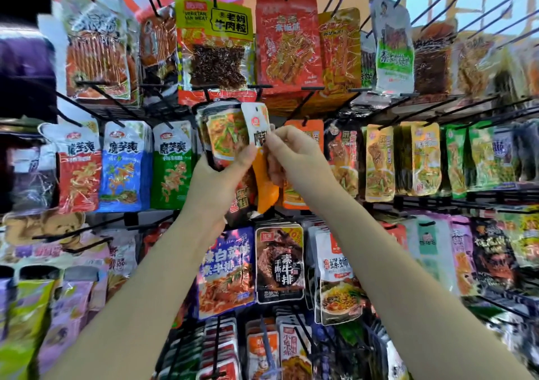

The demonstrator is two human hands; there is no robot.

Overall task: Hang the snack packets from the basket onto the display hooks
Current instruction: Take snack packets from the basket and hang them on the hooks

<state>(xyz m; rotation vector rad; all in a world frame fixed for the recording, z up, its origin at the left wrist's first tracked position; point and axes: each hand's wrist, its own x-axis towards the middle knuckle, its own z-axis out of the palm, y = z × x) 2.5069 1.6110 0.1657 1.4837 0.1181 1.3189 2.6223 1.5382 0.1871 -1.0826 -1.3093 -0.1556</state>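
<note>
My left hand (224,172) grips a bunch of dark snack packets (223,134) at the middle of the display wall, thumb across their front. My right hand (294,152) pinches a white and orange packet (258,123) by its upper part, its orange lower end (267,188) hanging below my fingers. The white packet's top with its hang hole sits just below a black display hook (259,91). Whether the hole is on the hook cannot be told. No basket is in view.
Rows of hanging snack packets fill the wall: red, blue and green ones (125,164) at left, yellow ones (402,161) at right, a black packet (279,263) below my hands. Bare black hooks (87,231) jut out at lower left and at upper right (466,0).
</note>
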